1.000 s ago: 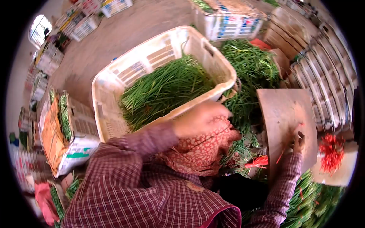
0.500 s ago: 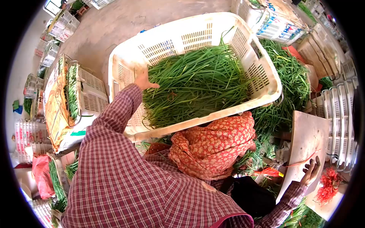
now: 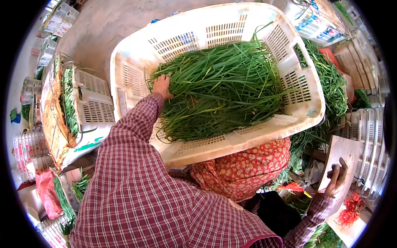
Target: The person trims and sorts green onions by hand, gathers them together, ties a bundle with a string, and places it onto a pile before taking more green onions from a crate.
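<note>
A large white plastic crate (image 3: 182,159) with slotted walls holds a thick layer of long green leaves, apparently garlic chives (image 3: 227,82). At the left end of these leaves rests my left hand (image 3: 162,86), its fingers lying on them and slightly spread, not visibly wrapped around any. My right hand (image 3: 338,178) is away to the lower right, beside a flat wooden board (image 3: 343,151). Its fingers are apart and curved, with dark fingertips, and nothing shows in them. Below the crate's near rim, my lap is covered by a red flowered cloth (image 3: 244,169).
More cut greens (image 3: 331,82) are heaped right of the crate. Red ties (image 3: 350,210) lie near my right hand. Stacked white crates (image 3: 368,140) stand at the right, and a packed crate (image 3: 97,107) at the left. Concrete floor (image 3: 111,25) extends beyond.
My left hand has moved from above the crate's left side onto the ends of the leaves. The crate appears larger and nearer in view. My right hand stays by the board.
</note>
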Available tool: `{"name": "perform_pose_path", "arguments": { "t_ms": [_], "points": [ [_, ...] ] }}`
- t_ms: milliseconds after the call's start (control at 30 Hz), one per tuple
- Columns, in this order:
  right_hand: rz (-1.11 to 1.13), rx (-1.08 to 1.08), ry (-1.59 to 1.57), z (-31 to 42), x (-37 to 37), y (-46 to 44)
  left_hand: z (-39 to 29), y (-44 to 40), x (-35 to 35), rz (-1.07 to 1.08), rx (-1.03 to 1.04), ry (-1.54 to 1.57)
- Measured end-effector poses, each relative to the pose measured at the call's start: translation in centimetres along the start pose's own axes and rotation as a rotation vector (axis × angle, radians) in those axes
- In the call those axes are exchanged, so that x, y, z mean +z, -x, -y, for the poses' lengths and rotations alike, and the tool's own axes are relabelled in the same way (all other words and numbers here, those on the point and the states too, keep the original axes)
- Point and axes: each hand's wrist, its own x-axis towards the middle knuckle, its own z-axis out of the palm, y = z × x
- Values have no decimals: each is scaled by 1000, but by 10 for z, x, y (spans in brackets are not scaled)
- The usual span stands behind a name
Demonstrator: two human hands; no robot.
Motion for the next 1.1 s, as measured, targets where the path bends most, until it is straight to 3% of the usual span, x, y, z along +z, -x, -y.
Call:
{"name": "perform_pose_path", "arguments": {
  "t_ms": [67, 200, 267, 333, 400, 433, 467, 533, 667, 800, 933, 1033, 1100],
  "points": [
    [96, -104, -1, 21, 24, -13, 6, -6, -3, -63, 17, -17],
    [172, -115, -73, 79, 89, -32, 13, -21, -34, 34, -8, -18],
    [329, -198, -97, 111, 120, -45, 15, -27, -50, 183, -52, 40],
    [494, -232, -220, 148, 164, -50, 18, -35, -55, 168, -62, -34],
    [700, -472, -202, 184, 219, -51, 33, -45, -50, 39, -53, 127],
    [847, -424, -108, 207, 241, -46, 42, -50, -50, 30, -9, 256],
    [942, -414, -274, 216, 272, -39, 45, -52, -53, 29, -13, 256],
    [1084, -357, -268, 232, 324, -26, 53, -56, -58, 14, 56, 306],
    [1176, -339, 17, 240, 384, 9, 59, -65, -44, -11, -17, 266],
    [1309, -385, 333, 226, 379, 16, 56, -57, -11, 46, 3, 315],
    [1197, -425, 352, 219, 375, 10, 74, -60, -2, 26, 129, 363],
    [1182, -444, 348, 219, 377, 10, 68, -45, -6, 42, 162, 220],
    [1176, -456, 369, 220, 379, 12, 52, -22, -13, -56, 134, 27]
  ]
}}
